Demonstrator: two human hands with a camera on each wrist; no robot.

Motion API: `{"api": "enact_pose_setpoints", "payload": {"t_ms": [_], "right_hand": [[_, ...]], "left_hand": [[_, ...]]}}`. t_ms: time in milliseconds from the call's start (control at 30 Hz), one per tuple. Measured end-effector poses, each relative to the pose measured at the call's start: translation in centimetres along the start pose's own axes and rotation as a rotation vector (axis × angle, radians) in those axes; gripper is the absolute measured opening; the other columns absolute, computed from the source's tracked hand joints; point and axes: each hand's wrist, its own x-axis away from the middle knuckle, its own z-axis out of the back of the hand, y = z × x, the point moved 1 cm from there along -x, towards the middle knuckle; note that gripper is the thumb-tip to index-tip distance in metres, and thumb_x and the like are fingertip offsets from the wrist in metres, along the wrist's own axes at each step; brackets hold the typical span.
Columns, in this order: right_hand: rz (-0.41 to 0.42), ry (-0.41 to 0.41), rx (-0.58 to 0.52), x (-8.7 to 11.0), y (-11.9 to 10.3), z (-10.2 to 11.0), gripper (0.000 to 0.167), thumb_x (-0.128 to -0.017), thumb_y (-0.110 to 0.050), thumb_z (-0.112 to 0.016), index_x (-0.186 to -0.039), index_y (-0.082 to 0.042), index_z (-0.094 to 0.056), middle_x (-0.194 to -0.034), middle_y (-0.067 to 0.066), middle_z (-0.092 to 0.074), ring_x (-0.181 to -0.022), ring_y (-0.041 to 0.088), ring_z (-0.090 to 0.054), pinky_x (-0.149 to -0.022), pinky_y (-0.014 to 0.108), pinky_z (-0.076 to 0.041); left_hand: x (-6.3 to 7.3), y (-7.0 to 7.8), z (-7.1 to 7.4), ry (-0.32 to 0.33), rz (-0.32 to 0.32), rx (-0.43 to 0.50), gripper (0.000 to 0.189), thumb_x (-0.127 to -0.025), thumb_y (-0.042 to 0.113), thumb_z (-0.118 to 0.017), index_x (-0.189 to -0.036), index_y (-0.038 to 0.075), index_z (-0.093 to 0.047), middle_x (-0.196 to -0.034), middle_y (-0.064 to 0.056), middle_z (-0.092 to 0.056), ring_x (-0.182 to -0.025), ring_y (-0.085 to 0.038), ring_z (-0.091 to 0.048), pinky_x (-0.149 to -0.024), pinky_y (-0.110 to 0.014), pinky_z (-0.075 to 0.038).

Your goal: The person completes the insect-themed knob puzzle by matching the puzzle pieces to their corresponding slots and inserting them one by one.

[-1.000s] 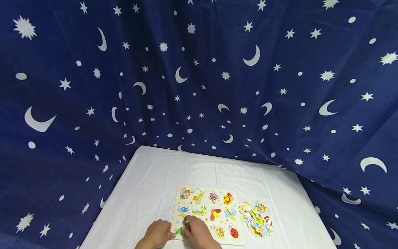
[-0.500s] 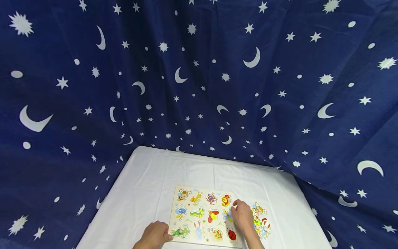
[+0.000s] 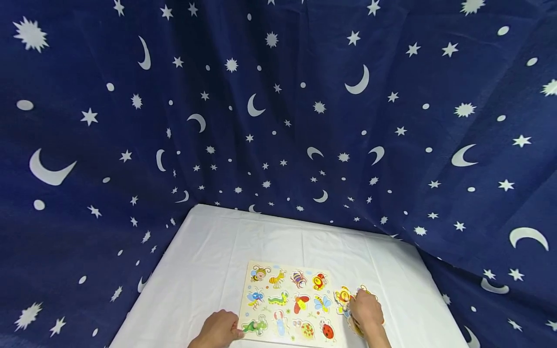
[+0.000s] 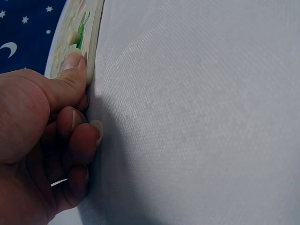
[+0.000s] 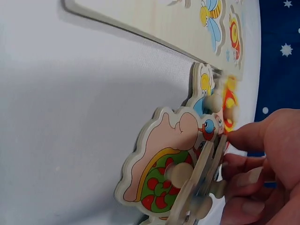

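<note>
A wooden knob puzzle board (image 3: 245, 299) with colourful insect pictures lies on the white cloth. My left hand (image 3: 216, 330) grips its near left corner, the thumb (image 4: 72, 70) on top beside the green insect and the other fingers curled below. Right of the board, my right hand (image 3: 367, 311) is over a pile of loose puzzle pieces (image 3: 344, 295). In the right wrist view its thumb and curled fingers pinch a tilted puzzle piece (image 5: 190, 190), seen edge-on and blurred, so its picture is hidden. Under it lies a snail piece (image 5: 161, 136) with a wooden knob.
A white cloth (image 3: 261, 232) covers the table. Dark blue curtains (image 3: 287, 121) with white moons and stars hang behind and at both sides. In the right wrist view, a blue-winged insect piece (image 5: 205, 84) lies close to the board's edge.
My right hand has moved from the board's lower left, across the board, to the loose pieces on the right. The left hand stays at the board's corner.
</note>
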Motion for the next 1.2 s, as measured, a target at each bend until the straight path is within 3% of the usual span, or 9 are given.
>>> {"api": "enact_pose_setpoints", "payload": {"t_ms": [100,167,333,567,800,1033,1200], "right_hand": [[0.021,0.027,-0.019,-0.1,0.0,-0.1,0.017,-0.087,-0.016,-0.061,-0.079,-0.001,-0.059,-0.073,0.015,-0.065,-0.065,0.03,-0.062,-0.055,0.045,-0.046],[0.038,0.045,-0.031,-0.2,-0.2,-0.2,0.015,-0.086,-0.015,-0.062,-0.076,-0.005,-0.057,-0.07,0.01,-0.063,-0.063,0.026,-0.06,-0.054,0.043,-0.045],[0.06,0.083,-0.036,-0.3,-0.3,-0.9,0.008,-0.088,-0.009,-0.062,-0.081,-0.005,-0.061,-0.07,0.006,-0.063,-0.062,0.02,-0.056,-0.054,0.038,-0.044],[0.207,0.092,-0.009,-0.1,-0.7,-2.0,0.006,-0.082,-0.01,-0.069,-0.086,-0.007,-0.065,-0.071,0.004,-0.063,-0.062,0.016,-0.056,-0.056,0.036,-0.046],[0.155,0.08,-0.006,0.1,-0.8,-1.9,0.013,-0.082,-0.007,-0.073,-0.082,-0.007,-0.061,-0.073,0.005,-0.064,-0.064,0.018,-0.059,-0.057,0.037,-0.046],[0.126,0.2,-0.136,-0.1,-0.8,-1.6,0.006,-0.083,-0.009,-0.067,-0.085,-0.007,-0.063,-0.065,-0.001,-0.056,-0.061,0.015,-0.05,-0.057,0.033,-0.04],[0.124,0.236,-0.222,0.0,-2.1,-1.4,0.008,-0.084,-0.01,-0.068,-0.091,-0.007,-0.065,-0.068,-0.002,-0.054,-0.063,0.014,-0.047,-0.058,0.028,-0.035]], "left_hand": [[-0.1,0.1,0.0,0.005,0.007,-0.003,0.028,-0.072,0.039,-0.078,-0.062,0.021,-0.06,-0.054,0.012,-0.046,-0.052,-0.005,-0.04,-0.051,-0.024,-0.032],[-0.1,0.2,0.0,0.004,0.019,-0.006,0.028,-0.072,0.039,-0.078,-0.063,0.021,-0.059,-0.055,0.011,-0.046,-0.053,-0.006,-0.04,-0.052,-0.024,-0.032],[-0.1,0.1,-0.1,-0.015,0.042,-0.012,0.032,-0.072,0.041,-0.077,-0.061,0.022,-0.055,-0.055,0.011,-0.044,-0.053,-0.007,-0.039,-0.052,-0.025,-0.032],[-0.1,0.2,0.0,-0.018,0.06,-0.019,0.03,-0.072,0.04,-0.077,-0.061,0.022,-0.055,-0.055,0.011,-0.044,-0.053,-0.007,-0.039,-0.053,-0.025,-0.032],[-0.2,0.2,-0.2,-0.021,0.058,0.007,0.03,-0.072,0.038,-0.078,-0.059,0.022,-0.055,-0.052,0.012,-0.041,-0.051,-0.007,-0.038,-0.051,-0.025,-0.033],[-0.1,0.2,-0.2,-0.016,0.051,-0.011,0.037,-0.072,0.04,-0.078,-0.057,0.023,-0.049,-0.052,0.014,-0.037,-0.05,-0.005,-0.035,-0.05,-0.024,-0.031],[-0.1,0.3,-0.2,-0.011,0.041,-0.007,0.037,-0.071,0.039,-0.078,-0.057,0.022,-0.048,-0.05,0.014,-0.037,-0.048,-0.005,-0.034,-0.048,-0.024,-0.031]]}}
